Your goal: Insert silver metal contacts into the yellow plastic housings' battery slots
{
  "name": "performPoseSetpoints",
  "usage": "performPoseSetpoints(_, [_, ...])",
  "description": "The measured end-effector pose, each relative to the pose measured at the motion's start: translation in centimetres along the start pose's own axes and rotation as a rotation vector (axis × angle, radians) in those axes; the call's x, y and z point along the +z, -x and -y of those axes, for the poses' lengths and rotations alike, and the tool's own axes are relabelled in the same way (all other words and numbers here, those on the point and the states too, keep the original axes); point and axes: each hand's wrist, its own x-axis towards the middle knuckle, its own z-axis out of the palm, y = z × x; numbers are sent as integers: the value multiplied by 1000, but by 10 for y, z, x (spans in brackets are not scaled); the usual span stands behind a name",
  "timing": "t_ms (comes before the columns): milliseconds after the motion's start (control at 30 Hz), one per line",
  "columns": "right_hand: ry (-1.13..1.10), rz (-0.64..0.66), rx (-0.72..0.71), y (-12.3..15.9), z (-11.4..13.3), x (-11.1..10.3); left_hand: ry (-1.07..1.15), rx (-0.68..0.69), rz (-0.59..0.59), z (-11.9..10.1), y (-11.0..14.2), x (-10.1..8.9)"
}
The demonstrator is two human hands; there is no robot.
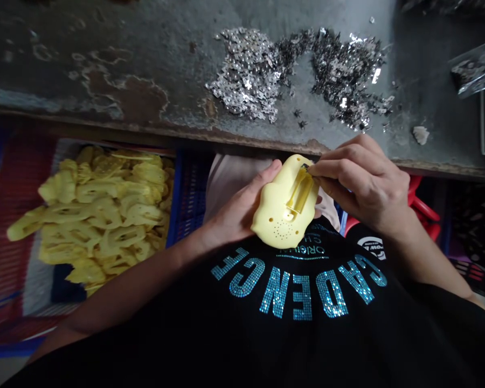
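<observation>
My left hand [246, 205] is closed around the left side of a yellow plastic toy shell [264, 215], which is tilted in front of my chest. Its face toward me has a long battery compartment [299, 194], screw holes and a ring of small speaker holes. At the compartment's upper end, my right hand [364, 175] pinches a small metal battery contact [306, 167], mostly hidden by the fingertips. On the bench beyond lie a pile of flat shiny metal contacts [246, 73] and a darker pile of spiky metal contacts [343, 73].
A worn grey metal bench [186, 102] runs across the top, its front edge just past my hands. At left, a crate [188, 199] holds many yellow plastic shells [105, 210]. A clear plastic bag [477, 67] of metal parts lies at right; something red [424, 207] is below the bench.
</observation>
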Motion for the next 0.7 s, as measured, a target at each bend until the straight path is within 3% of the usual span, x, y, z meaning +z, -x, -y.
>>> performPoseSetpoints(200, [30, -25, -25, 0, 1, -3, -144, 118, 266, 8, -7, -19])
performPoseSetpoints(500, [54, 4, -30, 3, 0, 0, -126, 154, 283, 12, -15, -23])
performPoseSetpoints(700, [12, -85, 47, 8, 4, 4, -173, 138, 270, 10, -15, -24])
